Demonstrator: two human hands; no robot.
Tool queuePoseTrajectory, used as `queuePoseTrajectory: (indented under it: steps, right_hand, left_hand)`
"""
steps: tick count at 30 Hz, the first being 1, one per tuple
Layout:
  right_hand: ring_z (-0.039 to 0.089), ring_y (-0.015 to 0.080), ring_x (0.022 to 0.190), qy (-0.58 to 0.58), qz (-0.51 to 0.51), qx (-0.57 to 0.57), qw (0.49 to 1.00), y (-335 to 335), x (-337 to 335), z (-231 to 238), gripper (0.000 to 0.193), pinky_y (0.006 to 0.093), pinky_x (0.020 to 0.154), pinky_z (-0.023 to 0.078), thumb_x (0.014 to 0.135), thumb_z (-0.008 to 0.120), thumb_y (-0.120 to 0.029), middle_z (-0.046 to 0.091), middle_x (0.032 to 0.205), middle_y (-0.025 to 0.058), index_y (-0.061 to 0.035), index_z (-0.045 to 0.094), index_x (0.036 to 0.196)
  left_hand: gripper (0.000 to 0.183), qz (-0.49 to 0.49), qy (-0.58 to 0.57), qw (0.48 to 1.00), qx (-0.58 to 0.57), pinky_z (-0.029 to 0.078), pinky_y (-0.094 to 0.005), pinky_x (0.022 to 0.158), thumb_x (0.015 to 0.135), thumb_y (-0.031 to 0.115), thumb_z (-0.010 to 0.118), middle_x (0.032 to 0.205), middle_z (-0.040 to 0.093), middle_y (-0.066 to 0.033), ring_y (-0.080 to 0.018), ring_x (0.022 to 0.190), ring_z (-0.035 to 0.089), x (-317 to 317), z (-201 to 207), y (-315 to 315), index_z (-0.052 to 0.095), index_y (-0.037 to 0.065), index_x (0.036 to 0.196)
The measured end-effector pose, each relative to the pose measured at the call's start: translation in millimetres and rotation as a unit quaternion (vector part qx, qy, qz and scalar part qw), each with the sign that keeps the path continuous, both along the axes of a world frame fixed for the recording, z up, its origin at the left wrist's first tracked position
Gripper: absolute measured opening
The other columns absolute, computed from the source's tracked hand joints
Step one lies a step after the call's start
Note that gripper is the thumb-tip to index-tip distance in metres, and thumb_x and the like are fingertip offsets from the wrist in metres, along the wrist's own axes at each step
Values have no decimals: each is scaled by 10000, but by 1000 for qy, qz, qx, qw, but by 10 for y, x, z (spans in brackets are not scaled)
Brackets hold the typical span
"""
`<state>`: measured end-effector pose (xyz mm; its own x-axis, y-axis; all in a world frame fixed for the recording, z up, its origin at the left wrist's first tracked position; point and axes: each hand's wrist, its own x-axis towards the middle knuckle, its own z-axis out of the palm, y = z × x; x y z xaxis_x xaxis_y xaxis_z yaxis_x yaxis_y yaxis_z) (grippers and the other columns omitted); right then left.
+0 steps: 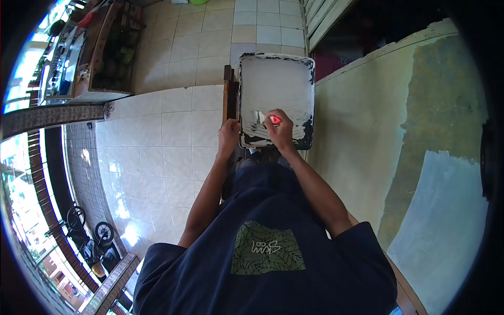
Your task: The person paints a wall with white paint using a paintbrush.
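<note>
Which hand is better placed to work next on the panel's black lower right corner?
Probably the right hand: it holds the red-ended tool over the panel, near that corner. The left hand is farther, at the panel's left edge.

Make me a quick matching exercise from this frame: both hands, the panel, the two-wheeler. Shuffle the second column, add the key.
Column 1
1. Left hand
2. Right hand
3. Panel
4. Two-wheeler

Column 2
A. Coated pale, with black patches around its rim
B. Toward the lower left of the picture, away from the person
C. Closed around a red-ended tool
D. Beside the panel's left edge, near its lower corner

Pairs: 1-D, 2-C, 3-A, 4-B
</note>
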<state>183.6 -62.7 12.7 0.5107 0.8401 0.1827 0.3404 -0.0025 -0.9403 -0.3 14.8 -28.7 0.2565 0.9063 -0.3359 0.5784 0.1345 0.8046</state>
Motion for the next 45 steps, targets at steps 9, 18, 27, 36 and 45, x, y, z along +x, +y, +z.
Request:
queuePoseTrajectory:
  steps: [9,18,27,36,45]
  right_hand:
    - [646,323,862,-115,12,55,992,-100,74,102,138,382,759,521,857,652,40,622,927,129,-33,637,974]
    - [657,327,915,-196,-19,-40,980,-240,428,-87,269,398,791,536,819,671,78,626,1009,136,-45,651,1057]
    - [642,338,880,-249,-111,-27,962,-293,902,14,238,404,765,525,839,673,61,607,957,140,-54,662,1047]
    - [625,318,877,-304,-23,-35,952,-173,412,98,301,417,744,520,796,704,20,563,957,131,-81,676,1079]
    - [586,312,824,-301,-25,-68,951,-197,596,42,319,443,686,481,730,714,3,523,912,116,-78,662,1034]
  left_hand:
    - [218,-12,3,998,56,550,-451,795,934,182,632,964,729,-218,-392,918,716,22,-71,-24,685,21,1072]
    - [306,-33,46,998,34,541,-436,817,966,262,608,989,735,-211,-364,942,718,7,-45,17,671,1,1115]
    - [305,-33,26,999,18,546,-412,839,966,253,617,1004,738,-203,-322,965,723,15,-14,23,672,-6,1119]
    - [297,-26,38,998,-34,547,-436,842,974,250,615,1040,733,-210,-344,962,717,-41,-1,32,672,-3,1119]
    - [254,-33,31,999,-2,532,-466,794,967,227,605,962,724,-223,-401,909,700,6,15,41,665,4,1074]
